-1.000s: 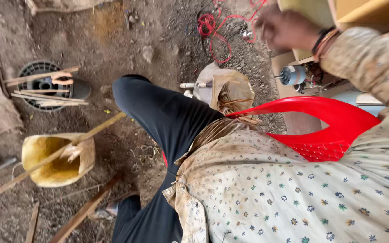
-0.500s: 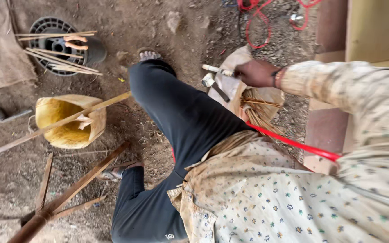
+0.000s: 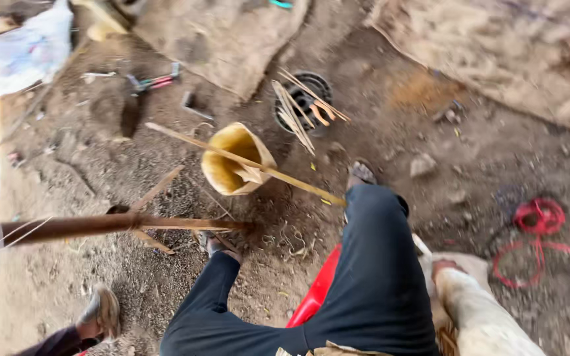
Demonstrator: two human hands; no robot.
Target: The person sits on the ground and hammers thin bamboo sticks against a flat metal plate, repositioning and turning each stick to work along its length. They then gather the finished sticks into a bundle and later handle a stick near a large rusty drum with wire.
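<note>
view swung left since earlier, right hand (image 3: 444, 266) lowered onto sack (image 3: 473, 264), grip unclear, left unseen

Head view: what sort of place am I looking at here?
Likely an outdoor craft work yard on bare dirt ground: a yellow bucket with a bamboo stick across it, thin splints on a black round grate, and red cord.

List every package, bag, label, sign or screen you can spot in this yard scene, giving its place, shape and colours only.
No labels, signs or screens show.
Yellow sack: on the dirt ahead of the person's knees, open-mouthed, a long stick lying across it.
White plastic bag: top left corner, crumpled, with a bluish tint.
Pale sack: lower right beside the leg, under the right hand, mostly hidden.
</note>
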